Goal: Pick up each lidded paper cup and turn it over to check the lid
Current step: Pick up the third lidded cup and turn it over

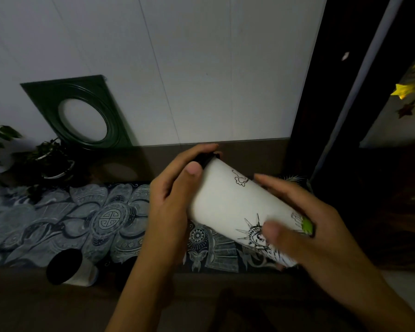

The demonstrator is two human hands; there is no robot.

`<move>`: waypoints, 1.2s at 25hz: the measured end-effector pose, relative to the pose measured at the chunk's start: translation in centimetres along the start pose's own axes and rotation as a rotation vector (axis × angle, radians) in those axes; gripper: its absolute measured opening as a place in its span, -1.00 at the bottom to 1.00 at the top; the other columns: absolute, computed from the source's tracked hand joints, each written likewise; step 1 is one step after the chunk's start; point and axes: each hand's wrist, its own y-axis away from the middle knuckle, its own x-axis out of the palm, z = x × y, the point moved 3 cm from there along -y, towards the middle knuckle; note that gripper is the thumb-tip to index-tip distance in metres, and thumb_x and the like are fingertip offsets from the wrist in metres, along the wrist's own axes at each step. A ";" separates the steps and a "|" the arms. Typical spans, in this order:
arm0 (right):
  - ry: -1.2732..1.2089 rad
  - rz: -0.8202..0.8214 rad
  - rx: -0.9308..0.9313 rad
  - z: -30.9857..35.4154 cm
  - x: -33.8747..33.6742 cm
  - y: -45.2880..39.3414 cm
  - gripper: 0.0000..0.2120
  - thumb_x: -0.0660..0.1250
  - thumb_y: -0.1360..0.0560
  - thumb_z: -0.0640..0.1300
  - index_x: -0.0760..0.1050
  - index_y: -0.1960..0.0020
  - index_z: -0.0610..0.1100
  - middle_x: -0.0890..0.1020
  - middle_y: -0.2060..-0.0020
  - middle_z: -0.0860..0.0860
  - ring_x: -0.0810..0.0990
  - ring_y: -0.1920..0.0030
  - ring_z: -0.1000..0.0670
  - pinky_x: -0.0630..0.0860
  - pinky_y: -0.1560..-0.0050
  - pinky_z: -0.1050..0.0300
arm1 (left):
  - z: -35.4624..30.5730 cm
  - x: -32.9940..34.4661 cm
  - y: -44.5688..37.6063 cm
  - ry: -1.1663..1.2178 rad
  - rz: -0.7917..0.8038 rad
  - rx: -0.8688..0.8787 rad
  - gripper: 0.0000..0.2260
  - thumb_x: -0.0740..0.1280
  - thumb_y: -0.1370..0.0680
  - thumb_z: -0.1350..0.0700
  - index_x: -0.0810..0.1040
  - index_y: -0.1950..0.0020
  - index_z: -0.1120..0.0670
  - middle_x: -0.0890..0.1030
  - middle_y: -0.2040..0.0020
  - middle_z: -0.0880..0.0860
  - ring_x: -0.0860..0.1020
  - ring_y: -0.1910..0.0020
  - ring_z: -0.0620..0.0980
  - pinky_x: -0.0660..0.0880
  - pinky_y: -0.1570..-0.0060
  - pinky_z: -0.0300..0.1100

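Cup (228, 202) tilted between both my hands, above the patterned cloth (86, 219), its black lid (205, 159) pointing far-left and its base near-right. My left hand (175, 188) clasps the lid end, thumb on the wall just below the rim, so the lid cannot slip as I tip it. My right hand (304, 226) cradles the base end to steer the turn. A second lidded cup (67, 267) lies on its side, near-left, waiting.
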 end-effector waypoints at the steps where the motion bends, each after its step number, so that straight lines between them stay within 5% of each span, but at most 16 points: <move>1: 0.317 -0.059 -0.137 0.4 -0.1 0.1 -0.29 0.42 -0.23 0.28 0.33 -0.35 0.27 0.50 -0.23 0.27 0.58 -0.12 0.15 0.58 0.11 0.26 | 0.0 0.0 0.0 0.002 -0.002 -0.003 -0.66 0.25 -0.52 -0.08 0.67 -0.17 0.00 0.71 -0.15 0.11 0.65 -0.14 0.14 0.57 -0.09 0.10; 2: 0.598 -0.118 -0.260 0.5 -0.1 0.2 -0.26 0.40 -0.25 0.29 0.27 -0.39 0.24 0.41 -0.28 0.29 0.49 -0.19 0.21 0.54 0.02 0.29 | 0.1 -0.1 0.0 0.003 -0.005 -0.005 -0.66 0.25 -0.52 -0.08 0.67 -0.17 0.00 0.71 -0.15 0.11 0.65 -0.14 0.14 0.58 -0.09 0.09; 4: 0.747 -0.168 -0.367 0.2 0.2 0.4 -0.24 0.37 -0.29 0.28 0.23 -0.42 0.19 0.39 -0.29 0.24 0.43 -0.23 0.24 0.52 -0.03 0.36 | 0.0 -0.2 0.1 -0.004 0.002 0.002 -0.66 0.25 -0.52 -0.09 0.67 -0.18 0.00 0.71 -0.15 0.10 0.65 -0.15 0.11 0.58 -0.10 0.06; 5: 0.641 -0.158 -0.318 -0.1 0.2 0.4 -0.25 0.40 -0.28 0.26 0.26 -0.42 0.18 0.44 -0.27 0.24 0.48 -0.20 0.24 0.53 -0.01 0.37 | -0.2 -0.1 0.1 -0.010 0.013 0.006 -0.67 0.28 -0.52 -0.10 0.67 -0.18 -0.02 0.71 -0.16 0.09 0.66 -0.15 0.10 0.58 -0.11 0.04; 8: -0.229 0.028 0.032 -0.2 0.8 0.2 -0.41 0.53 -0.20 0.16 0.51 -0.22 0.22 0.71 -0.05 0.03 0.72 0.13 0.03 0.59 0.35 0.28 | -0.4 -0.2 0.1 -0.025 0.061 0.006 -0.52 0.35 -0.45 -0.29 0.65 -0.23 -0.03 0.69 -0.21 0.08 0.65 -0.15 0.10 0.59 -0.06 0.01; 11: -0.500 0.104 0.240 -0.6 0.7 0.2 -0.33 0.57 -0.09 0.28 0.57 -0.16 0.11 0.72 0.06 -0.15 0.68 0.34 -0.12 0.50 0.52 0.17 | -0.5 -0.2 0.1 -0.011 0.077 0.013 -0.47 0.35 -0.45 -0.32 0.64 -0.25 0.00 0.68 -0.23 0.10 0.64 -0.19 0.16 0.58 -0.08 0.08; 14: 0.008 0.026 0.034 -0.3 0.4 0.1 -0.26 0.48 -0.14 0.34 0.38 -0.29 0.32 0.61 -0.17 0.14 0.67 -0.02 0.06 0.64 0.17 0.16 | -0.4 -0.2 0.0 -0.001 0.027 0.030 -0.60 0.36 -0.48 -0.21 0.67 -0.20 -0.01 0.70 -0.18 0.10 0.65 -0.15 0.13 0.58 -0.06 0.07; 17: 0.520 -0.126 -0.303 0.4 0.2 0.3 -0.24 0.48 -0.21 0.21 0.30 -0.36 0.28 0.45 -0.26 0.26 0.52 -0.24 0.14 0.54 -0.10 0.31 | -0.1 -0.2 0.0 0.013 -0.004 0.011 -0.64 0.25 -0.52 -0.08 0.68 -0.18 0.02 0.72 -0.14 0.10 0.67 -0.11 0.08 0.58 -0.06 0.01; 19: 0.306 -0.090 -0.199 0.2 0.0 0.4 -0.31 0.50 -0.21 0.15 0.38 -0.32 0.27 0.56 -0.20 0.23 0.59 -0.15 0.15 0.59 0.03 0.30 | -0.1 0.0 0.1 0.006 0.013 0.004 -0.64 0.23 -0.51 -0.08 0.67 -0.19 -0.01 0.72 -0.15 0.09 0.67 -0.08 0.06 0.59 -0.02 -0.02; 21: -0.118 0.006 0.016 0.4 0.5 -0.2 -0.55 0.49 -0.25 0.06 0.55 -0.13 0.29 0.70 -0.01 0.11 0.71 0.13 0.06 0.59 0.36 0.25 | -0.2 0.0 0.2 -0.012 0.043 0.006 -0.64 0.31 -0.50 -0.16 0.66 -0.21 -0.06 0.70 -0.18 0.07 0.66 -0.11 0.07 0.60 -0.03 0.00; 22: -0.220 0.020 0.136 -0.2 0.4 -0.4 -0.77 0.46 -0.33 0.02 0.64 0.04 0.26 0.74 0.16 0.02 0.71 0.31 0.04 0.52 0.48 0.28 | -0.2 0.0 0.2 -0.030 0.047 0.013 -0.61 0.34 -0.48 -0.23 0.66 -0.21 -0.08 0.70 -0.20 0.05 0.65 -0.14 0.08 0.60 -0.06 0.01; 24: -0.215 0.066 0.186 -0.9 0.9 0.4 -0.76 0.39 -0.46 -0.02 0.66 0.33 0.24 0.71 0.41 -0.02 0.63 0.50 0.09 0.43 0.57 0.34 | 0.0 -0.1 0.2 -0.051 0.031 0.020 -0.62 0.34 -0.48 -0.24 0.66 -0.20 -0.09 0.70 -0.21 0.04 0.65 -0.18 0.09 0.59 -0.13 0.07; 25: -0.286 0.069 0.175 -1.1 1.0 0.2 -0.91 0.42 -0.42 0.07 0.66 0.23 0.23 0.73 0.33 -0.02 0.66 0.45 0.07 0.45 0.56 0.32 | 0.1 -0.2 0.2 -0.048 0.012 0.020 -0.65 0.31 -0.51 -0.17 0.66 -0.19 -0.07 0.70 -0.20 0.05 0.65 -0.18 0.10 0.58 -0.14 0.09; 26: -0.276 0.053 0.140 -0.7 0.7 -0.2 -0.75 0.47 -0.31 0.18 0.62 0.02 0.25 0.73 0.14 0.03 0.71 0.31 0.02 0.52 0.49 0.28 | 0.3 -0.3 0.2 -0.046 -0.009 0.018 -0.66 0.26 -0.52 -0.13 0.67 -0.19 -0.05 0.71 -0.18 0.06 0.65 -0.18 0.11 0.58 -0.14 0.11; 28: 0.109 0.028 -0.107 -0.2 0.4 0.1 -0.35 0.50 -0.19 0.24 0.41 -0.25 0.30 0.57 -0.16 0.23 0.63 -0.08 0.12 0.61 0.20 0.32 | 0.5 -0.4 0.1 -0.030 -0.040 -0.010 -0.63 0.22 -0.52 -0.11 0.66 -0.19 -0.01 0.71 -0.16 0.10 0.65 -0.15 0.15 0.58 -0.12 0.15; 30: 0.580 -0.101 -0.347 -0.1 0.1 0.1 -0.28 0.44 -0.25 0.24 0.28 -0.36 0.27 0.41 -0.27 0.26 0.45 -0.25 0.25 0.48 -0.04 0.50 | 0.6 -0.3 0.2 -0.020 -0.063 -0.033 -0.62 0.22 -0.51 -0.14 0.66 -0.18 0.00 0.71 -0.14 0.13 0.65 -0.14 0.19 0.57 -0.13 0.21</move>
